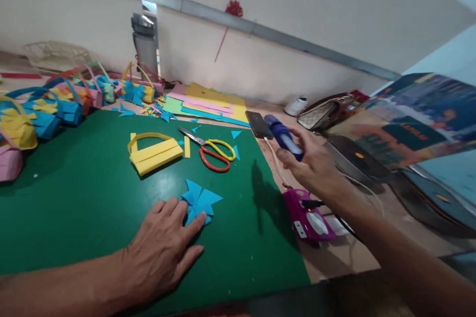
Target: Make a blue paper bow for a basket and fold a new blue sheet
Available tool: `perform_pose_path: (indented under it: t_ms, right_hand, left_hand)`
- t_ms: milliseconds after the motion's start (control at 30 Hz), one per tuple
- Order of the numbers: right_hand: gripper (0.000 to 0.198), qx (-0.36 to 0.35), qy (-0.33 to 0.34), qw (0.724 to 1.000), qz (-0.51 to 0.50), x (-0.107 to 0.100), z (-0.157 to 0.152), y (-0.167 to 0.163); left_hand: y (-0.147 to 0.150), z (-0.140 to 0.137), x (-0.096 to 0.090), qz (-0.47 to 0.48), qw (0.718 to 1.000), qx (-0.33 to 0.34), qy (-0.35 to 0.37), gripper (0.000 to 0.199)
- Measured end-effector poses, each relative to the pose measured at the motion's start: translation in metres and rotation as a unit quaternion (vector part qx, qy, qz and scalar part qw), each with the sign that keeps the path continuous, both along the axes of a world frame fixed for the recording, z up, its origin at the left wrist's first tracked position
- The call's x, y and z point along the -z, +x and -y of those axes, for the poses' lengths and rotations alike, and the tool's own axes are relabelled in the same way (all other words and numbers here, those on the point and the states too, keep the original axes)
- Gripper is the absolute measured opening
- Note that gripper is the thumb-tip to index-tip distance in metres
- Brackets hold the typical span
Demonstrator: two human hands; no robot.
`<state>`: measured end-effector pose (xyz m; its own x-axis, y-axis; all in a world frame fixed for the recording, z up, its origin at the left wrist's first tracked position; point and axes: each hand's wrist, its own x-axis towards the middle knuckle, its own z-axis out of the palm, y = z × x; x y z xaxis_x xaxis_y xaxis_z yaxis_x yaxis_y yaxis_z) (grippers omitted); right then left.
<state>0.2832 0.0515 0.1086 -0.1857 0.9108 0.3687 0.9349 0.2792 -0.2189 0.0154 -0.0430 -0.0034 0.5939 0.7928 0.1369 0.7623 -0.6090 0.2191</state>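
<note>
My left hand (163, 242) lies flat on the green mat, its fingers stretched out and its fingertips on the lower edge of a blue paper flower (203, 203). Raised over the mat's right edge, my right hand (308, 156) grips a small blue bottle (284, 136) with a pale label, tilted toward the upper left. A yellow folded paper basket (158, 153) with a looped handle lies beyond my left hand. To its right are a short yellow paper strip (187, 147) and scissors (213, 151) with red and yellow handles, their blades slightly apart.
Finished paper baskets (69, 109) with flowers line the left back. Coloured paper sheets (211, 101) and scraps lie behind the mat. On the right are a phone (259, 124) with a white cable, a pink extension box (308, 215) and bags (435, 198). A grey flask (144, 39) stands behind.
</note>
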Motion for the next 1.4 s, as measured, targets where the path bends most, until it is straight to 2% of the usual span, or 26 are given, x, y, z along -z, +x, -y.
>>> perform_pose_path:
  t_ms: [33,133,233,333,433,533,600,633,767,900,1067,1167,1300,1400]
  right_hand:
    - [0.045,0.005,0.006,1.000,0.025,0.002,-0.009,0.004]
    - [0.046,0.056,-0.076,0.980,0.177,0.015,-0.026,0.014]
    - [0.044,0.045,-0.114,0.964,0.235,0.032,-0.030,0.017]
    - [0.047,0.019,-0.113,0.960,0.256,0.045,-0.027,0.013]
    - [0.052,0.018,-0.095,0.955,0.282,0.049,-0.021,0.002]
    - [0.042,0.026,-0.065,0.951,0.301,0.045,-0.008,-0.018]
    - [0.029,-0.005,-0.058,0.951,0.303,0.040,0.006,-0.035]
    - [0.023,-0.063,-0.078,0.951,0.291,0.037,0.013,-0.044]
    - [0.016,-0.173,-0.216,0.948,0.157,0.035,0.031,-0.073]
    - [0.016,-0.220,-0.239,0.938,0.119,0.044,0.020,-0.093]
    - [0.033,-0.280,-0.243,0.923,0.102,0.050,-0.007,-0.115]
    - [0.023,-0.298,-0.272,0.908,0.111,0.049,-0.017,-0.120]
    - [0.007,-0.271,-0.309,0.902,0.127,0.045,-0.014,-0.112]
    - [0.010,-0.237,-0.325,0.905,0.137,0.043,-0.004,-0.101]
  left_hand:
    - [0.001,0.000,-0.001,-0.001,1.000,-0.002,0.003,0.036]
    - [0.001,-0.002,-0.003,-0.011,1.000,0.000,0.008,0.032]
    - [0.000,-0.004,-0.006,-0.022,1.000,0.016,0.014,0.029]
    - [-0.003,-0.008,-0.008,-0.042,0.998,0.033,0.034,0.025]
    - [-0.005,-0.012,-0.010,-0.066,0.995,0.050,0.062,0.022]
    - [-0.008,-0.014,-0.008,-0.078,0.990,0.071,0.089,0.025]
    - [-0.010,-0.016,-0.006,-0.089,0.987,0.082,0.103,0.029]
    - [-0.011,-0.016,-0.005,-0.096,0.986,0.087,0.109,0.032]
    - [-0.013,-0.016,-0.003,-0.103,0.981,0.099,0.134,0.038]
    - [-0.014,-0.017,-0.007,-0.101,0.977,0.110,0.155,0.031]
    - [-0.024,-0.023,-0.013,-0.080,0.973,0.137,0.168,0.020]
    - [-0.034,-0.031,-0.014,-0.059,0.969,0.140,0.196,0.020]
    - [-0.043,-0.039,-0.012,-0.026,0.968,0.118,0.221,0.028]
    - [-0.045,-0.039,-0.009,0.005,0.970,0.085,0.228,0.031]
